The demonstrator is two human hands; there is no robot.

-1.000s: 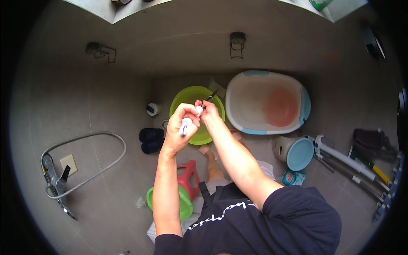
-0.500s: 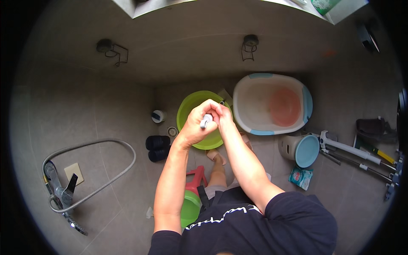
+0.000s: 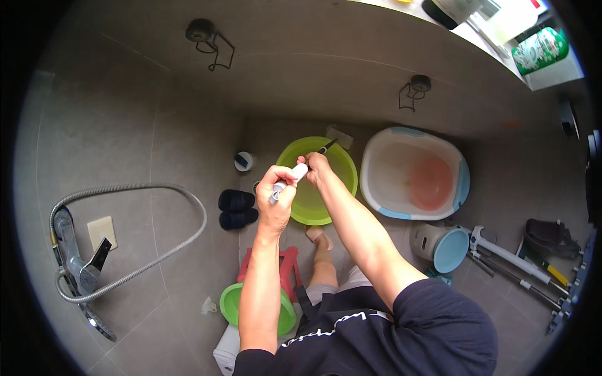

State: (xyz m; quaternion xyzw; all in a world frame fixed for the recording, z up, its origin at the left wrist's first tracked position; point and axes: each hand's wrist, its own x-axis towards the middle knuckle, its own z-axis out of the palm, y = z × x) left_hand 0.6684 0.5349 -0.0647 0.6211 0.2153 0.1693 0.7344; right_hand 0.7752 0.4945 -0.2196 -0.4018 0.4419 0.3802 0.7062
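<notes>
Both my hands are wrapped round one long-handled tool with a white and grey grip (image 3: 301, 171). My left hand (image 3: 276, 197) holds the upper grip, near its grey looped end. Lower down, my right hand (image 3: 315, 167) closes round the shaft. Past that hand a dark length of shaft (image 3: 327, 146) shows, leading towards a pale flat piece (image 3: 339, 136) by the wall. I cannot make out whether that piece is the tool's head. Beneath my hands stands a lime-green basin (image 3: 348, 172) on the floor.
A white and blue tub (image 3: 384, 169) with a pink basin (image 3: 431, 182) in it stands right of the green basin. Dark slippers (image 3: 237, 210), a red stool (image 3: 290, 266) and a green bowl (image 3: 232, 304) lie left. A shower hose (image 3: 202, 216) loops off the left wall.
My hands have drawn apart along the tool, the left moving left and down. More of the white grip shows, and the tool now slants away to the upper right. The view has turned.
</notes>
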